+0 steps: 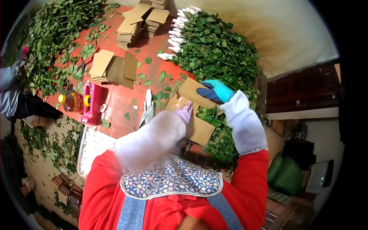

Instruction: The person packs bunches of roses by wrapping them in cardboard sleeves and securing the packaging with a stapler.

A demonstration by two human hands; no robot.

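A piece of corrugated cardboard [189, 89] lies folded about green leafy stems [209, 115] at the table's near right edge. My left hand [185, 112], in a thin lilac glove, presses its outstretched fingers on the cardboard's middle. My right hand [217, 92], in a teal and navy glove, grips the cardboard's upper right flap. A lower cardboard flap [201, 131] extends toward me. White-handled shears [147, 109] lie left of my left hand, partly covered by my sleeve. Beyond my right hand lies a big heap of leafy stems [222, 46] with white-wrapped heads [176, 39] in a row.
Cardboard stacks [132, 27] and a nearer stack [115, 69] stand on the red table [119, 101]. A pink tape dispenser [91, 103] and a bottle [71, 100] sit at the left. More stems [57, 34] cover the far left, near another person's sleeve [9, 78].
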